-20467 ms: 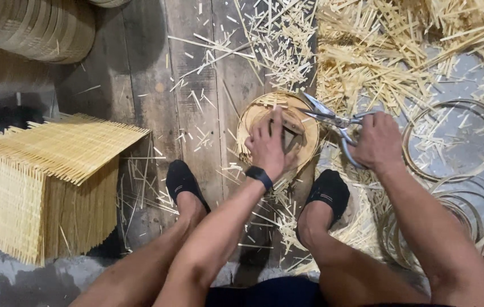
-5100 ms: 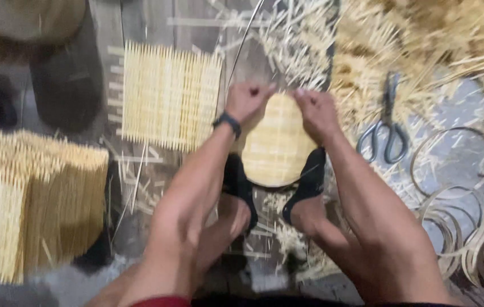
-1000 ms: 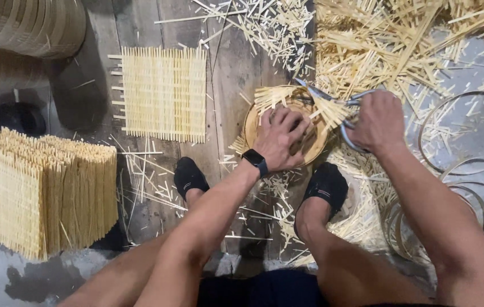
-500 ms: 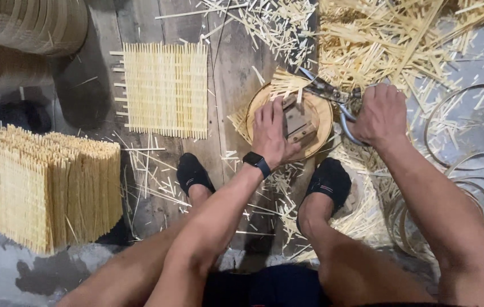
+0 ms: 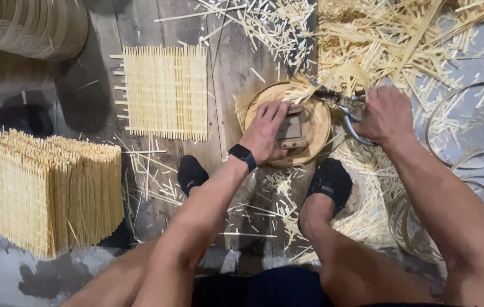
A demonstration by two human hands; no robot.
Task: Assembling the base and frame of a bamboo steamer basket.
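Left hand (image 5: 266, 132) lies flat, fingers spread, pinning a round wooden form (image 5: 287, 122) over the woven bamboo disc on the floor boards (image 5: 228, 74) while right hand (image 5: 387, 115), fisted, grips shears (image 5: 341, 108) trimming its edge.

Round wooden disc (image 5: 316, 122): lies flat on the dark floor planks just ahead of my 2 feet, pale brown, with a small wooden block (image 5: 291, 128) fixed on top near its middle. Woven bamboo slats (image 5: 304, 88): pressed beneath the disc, their loose ends sticking out past its far rim as a pale yellow fringe. Shears (image 5: 341, 105): metal, lying at the disc's right far edge, blades among the protruding slat ends, looped handle towards me.
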